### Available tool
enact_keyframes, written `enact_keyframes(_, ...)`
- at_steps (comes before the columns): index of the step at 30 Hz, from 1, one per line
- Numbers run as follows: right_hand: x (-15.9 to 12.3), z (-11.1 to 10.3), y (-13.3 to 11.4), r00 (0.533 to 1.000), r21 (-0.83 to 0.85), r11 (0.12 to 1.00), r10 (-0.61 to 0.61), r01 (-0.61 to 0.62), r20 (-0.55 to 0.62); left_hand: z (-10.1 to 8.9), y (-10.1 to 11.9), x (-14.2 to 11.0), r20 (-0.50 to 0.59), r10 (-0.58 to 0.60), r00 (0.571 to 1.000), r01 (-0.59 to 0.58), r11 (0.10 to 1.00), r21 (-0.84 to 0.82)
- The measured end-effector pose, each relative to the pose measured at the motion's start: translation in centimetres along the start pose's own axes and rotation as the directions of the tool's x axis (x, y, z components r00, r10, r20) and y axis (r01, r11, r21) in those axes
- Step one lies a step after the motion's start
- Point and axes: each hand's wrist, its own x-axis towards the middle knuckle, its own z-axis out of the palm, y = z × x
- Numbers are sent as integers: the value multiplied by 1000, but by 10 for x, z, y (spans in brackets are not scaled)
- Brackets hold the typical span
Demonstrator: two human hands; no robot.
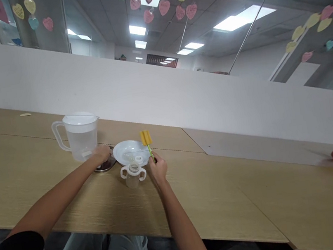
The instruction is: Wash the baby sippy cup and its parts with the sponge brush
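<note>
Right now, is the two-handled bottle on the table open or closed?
Open: the two-handled bottle stands upright, and its round mouth shows without any cap.

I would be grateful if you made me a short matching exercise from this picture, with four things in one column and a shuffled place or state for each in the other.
Things
1. Pitcher
2. Sponge brush
3. Two-handled cup
4. White dish

Places and states
A. Held up in the right hand
B. Lying flat, just behind the two-handled cup
C. Standing farthest left of the four
D. Standing nearest the front edge of the table

Right pairs
1-C, 2-A, 3-D, 4-B
</note>
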Motion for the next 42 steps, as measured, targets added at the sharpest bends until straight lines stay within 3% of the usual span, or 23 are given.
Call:
enact_keyframes(4,0,0,0,1000,3,1000,-3,3,-11,-16,10,2,-104,49,993,-46,998,40)
enact_keyframes(7,0,1,1,1000,8,1000,-4,4,-9,-28,28,1,-209,201,957,-192,979,62)
enact_keyframes(10,0,1,3,1000,2,1000,-4,4,-7,-26,50,-1,-133,398,908,-394,917,58)
enact_keyframes(15,0,3,6,1000,4,1000,-22,22,-5,-6,71,3,-37,539,842,-538,842,38)
enact_keyframes(20,0,3,7,1000,5,1000,-26,26,12,0,77,15,-43,552,833,-545,831,109)
enact_keyframes(27,0,3,8,1000,20,1000,-9,8,10,-3,94,15,-52,674,737,-650,728,217)
enact_keyframes(31,1,4,10,1000,33,999,-10,10,-3,-3,95,16,-67,697,714,-663,704,255)
enact_keyframes(38,1,5,8,1000,25,1000,-3,3,-1,-17,70,18,-126,698,705,-656,709,259)
enact_keyframes(42,1,5,7,1000,7,1000,5,-5,2,-28,59,16,-237,601,763,-585,799,140)
